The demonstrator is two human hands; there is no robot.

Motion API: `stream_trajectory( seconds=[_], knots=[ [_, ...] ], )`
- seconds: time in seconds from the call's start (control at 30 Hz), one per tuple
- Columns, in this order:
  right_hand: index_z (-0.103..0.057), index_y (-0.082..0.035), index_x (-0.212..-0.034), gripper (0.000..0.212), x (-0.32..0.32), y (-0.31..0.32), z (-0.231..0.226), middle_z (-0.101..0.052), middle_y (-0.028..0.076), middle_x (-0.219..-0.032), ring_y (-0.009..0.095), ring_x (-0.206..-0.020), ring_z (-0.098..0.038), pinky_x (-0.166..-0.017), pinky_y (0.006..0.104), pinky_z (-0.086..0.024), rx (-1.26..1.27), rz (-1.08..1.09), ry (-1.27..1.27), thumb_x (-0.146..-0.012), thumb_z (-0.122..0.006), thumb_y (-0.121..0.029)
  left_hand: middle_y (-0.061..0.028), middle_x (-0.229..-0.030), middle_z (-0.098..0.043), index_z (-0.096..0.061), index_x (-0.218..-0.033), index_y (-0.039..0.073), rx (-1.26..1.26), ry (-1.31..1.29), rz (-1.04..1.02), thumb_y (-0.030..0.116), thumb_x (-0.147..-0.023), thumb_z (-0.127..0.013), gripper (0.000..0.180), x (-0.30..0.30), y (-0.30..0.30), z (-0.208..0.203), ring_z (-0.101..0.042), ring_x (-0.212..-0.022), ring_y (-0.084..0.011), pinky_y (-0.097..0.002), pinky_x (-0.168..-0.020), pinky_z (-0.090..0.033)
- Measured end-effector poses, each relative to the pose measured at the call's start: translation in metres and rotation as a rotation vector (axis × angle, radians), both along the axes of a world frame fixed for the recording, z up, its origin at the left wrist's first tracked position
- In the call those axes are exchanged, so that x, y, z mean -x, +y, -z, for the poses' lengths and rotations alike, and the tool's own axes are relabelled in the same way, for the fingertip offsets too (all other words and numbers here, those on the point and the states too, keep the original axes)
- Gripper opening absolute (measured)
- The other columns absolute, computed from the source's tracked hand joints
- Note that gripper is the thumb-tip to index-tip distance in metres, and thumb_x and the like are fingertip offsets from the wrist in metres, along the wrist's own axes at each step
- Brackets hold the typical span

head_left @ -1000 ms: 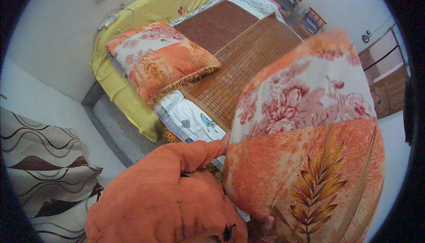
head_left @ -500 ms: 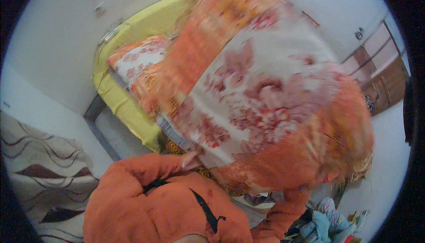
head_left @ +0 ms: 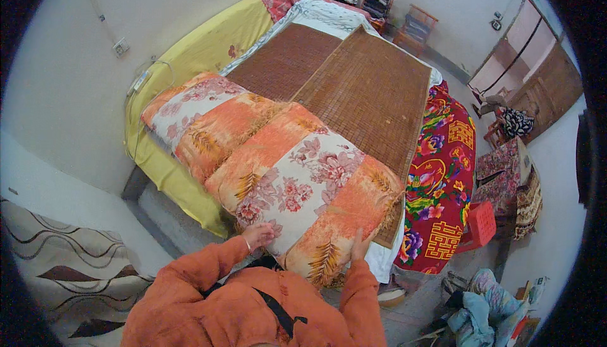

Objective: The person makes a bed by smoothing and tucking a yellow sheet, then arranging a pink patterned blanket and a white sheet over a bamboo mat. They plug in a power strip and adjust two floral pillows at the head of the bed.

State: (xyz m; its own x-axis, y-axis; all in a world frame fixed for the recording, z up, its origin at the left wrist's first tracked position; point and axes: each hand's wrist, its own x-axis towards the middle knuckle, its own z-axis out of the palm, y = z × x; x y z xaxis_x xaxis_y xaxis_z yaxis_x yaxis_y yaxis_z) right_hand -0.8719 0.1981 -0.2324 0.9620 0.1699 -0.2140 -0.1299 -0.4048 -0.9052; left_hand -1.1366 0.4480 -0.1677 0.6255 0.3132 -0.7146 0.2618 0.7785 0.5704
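Observation:
A wide pillow [head_left: 288, 198] in orange and white, with reddish flowers and leaf patterns, lies across the near end of the bed. At its near left edge my left hand [head_left: 258, 236] is closed on the fabric, fingers pointing right. My right hand [head_left: 360, 244] grips the same pillow near its right corner; part of those fingers is hidden. Beyond its left end rests a second pillow [head_left: 205, 107] of matching pattern, touching it. Under both pillows spreads a brown woven mat [head_left: 370, 81], its near edge covered.
Yellow cloth [head_left: 190, 56] drapes the bed's left side; a red flowered cover [head_left: 439, 182] hangs on the right. A red plastic stool [head_left: 479, 224] stands beside it. Clothes [head_left: 474, 315] are heaped at the lower right. Chairs [head_left: 376, 2] stand at the back, and a person [head_left: 515, 122] sits far right.
The pillow, raised and blurred before me half a second ago, now lies flat on the bed. My hands came down with it, and the mat and red cover show.

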Motion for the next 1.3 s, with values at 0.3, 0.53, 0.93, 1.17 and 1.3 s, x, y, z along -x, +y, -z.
stream_trajectory(
  seconds=[0.3,0.53,0.93,1.17,1.3],
  knots=[
    [-0.021,0.004,-0.134,0.068,0.052,0.008,-0.002,-0.026,0.023,-0.137,0.031,-0.126,-0.027,-0.102,0.0345,-0.023,0.028,0.162,-0.094,-0.087,-0.046,-0.038,-0.0124,-0.102,-0.053,-0.048,-0.114,0.010,-1.122,-0.265,0.519,0.021,-0.074,-0.062,0.044,-0.028,0.037,-0.016,-0.052,-0.092,-0.0326,-0.0419,-0.078,-0.043],
    [-0.024,0.005,-0.132,0.064,0.098,0.000,0.005,-0.031,0.023,-0.134,0.032,-0.123,-0.032,-0.100,0.0351,-0.026,-0.026,0.264,0.106,-0.089,-0.043,-0.038,-0.0164,-0.135,-0.024,-0.037,-0.129,0.021,-1.587,-0.314,1.050,0.030,-0.062,-0.071,0.075,-0.069,0.042,-0.018,-0.018,-0.125,-0.0400,-0.0545,-0.098,-0.019],
    [-0.046,0.008,-0.112,0.049,0.157,-0.003,0.005,-0.053,0.020,-0.107,0.028,-0.094,-0.053,-0.083,0.0364,-0.042,-0.069,0.462,0.162,-0.091,-0.038,-0.036,-0.0178,-0.144,0.008,-0.006,-0.139,0.030,-1.712,-0.028,1.572,0.043,-0.052,-0.079,0.115,-0.084,0.025,-0.040,0.009,-0.130,-0.0447,-0.0663,-0.095,-0.007],
    [-0.053,0.004,-0.108,0.052,0.161,-0.008,0.006,-0.057,0.016,-0.104,0.024,-0.093,-0.053,-0.083,0.0348,-0.040,0.056,0.435,0.199,-0.091,-0.035,-0.042,-0.0165,-0.144,0.008,-0.005,-0.139,0.031,-1.702,0.006,1.591,0.041,-0.044,-0.082,0.123,-0.085,0.023,-0.032,0.010,-0.130,-0.0430,-0.0662,-0.096,-0.006],
    [-0.045,0.008,-0.115,0.055,0.157,-0.015,0.004,-0.053,0.018,-0.108,0.026,-0.099,-0.052,-0.084,0.0348,-0.042,0.041,0.262,0.193,-0.092,-0.035,-0.041,-0.0146,-0.145,0.008,-0.007,-0.139,0.033,-1.673,0.125,1.633,0.041,-0.041,-0.083,0.125,-0.088,0.018,-0.034,0.010,-0.130,-0.0420,-0.0658,-0.096,-0.005]
  ],
)
